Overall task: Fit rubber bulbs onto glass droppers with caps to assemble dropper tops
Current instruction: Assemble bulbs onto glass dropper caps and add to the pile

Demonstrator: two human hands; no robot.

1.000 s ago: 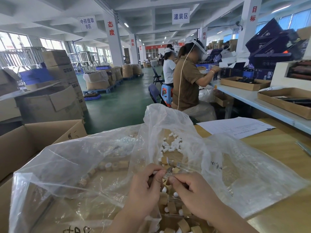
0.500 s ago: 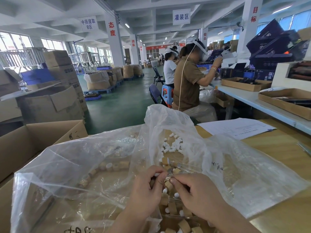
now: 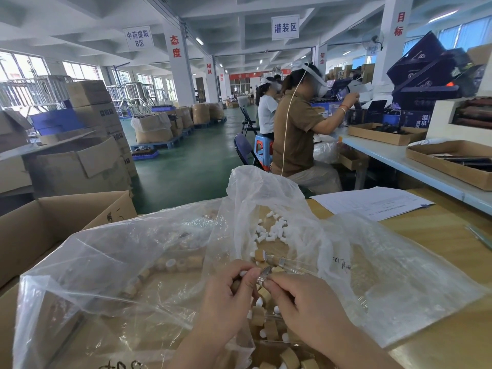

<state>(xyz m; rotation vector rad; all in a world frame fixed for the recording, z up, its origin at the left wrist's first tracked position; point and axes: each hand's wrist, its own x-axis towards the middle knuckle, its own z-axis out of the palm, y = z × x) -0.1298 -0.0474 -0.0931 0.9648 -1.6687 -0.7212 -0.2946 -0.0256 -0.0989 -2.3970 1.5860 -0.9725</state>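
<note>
Hall: we look down a packing hall with a green floor (image 3: 186, 161), white pillars and hanging signs.
Left hand: our left hand (image 3: 229, 296) has its fingers curled round a tan cap (image 3: 235, 284); a white rubber bulb (image 3: 242, 273) shows at the fingertips.
Right hand: our right hand (image 3: 306, 307) pinches a glass dropper (image 3: 263, 273) between thumb and forefinger, and the tube's end meets the cap in the left hand.
Place of the work: both hands come together low in the middle of the view, over the open mouth of a clear plastic bag (image 3: 372, 275).
Under the hands: loose caps (image 3: 266, 323), several with white tips, lie heaped in the bag.
Just beyond: an assembled dropper top (image 3: 260, 255) lies on its side, its glass tube pointing right.
Further back: a pile of white bulbs (image 3: 271, 231) sits inside the same bag.
Left bag: a second plastic bag (image 3: 119, 262) holds more tan caps, blurred by the film.
Box: a cardboard box (image 3: 53, 225) stands open at our left, beside that bag.
Table: the bags rest on a wooden table (image 3: 439, 235), with a printed sheet (image 3: 372, 203) at its far edge.
Neighbours: a person in a brown shirt (image 3: 295, 134) sits at a pale blue bench (image 3: 386, 153) wearing a headset; another person in a white shirt (image 3: 266, 113) sits beyond.
</note>
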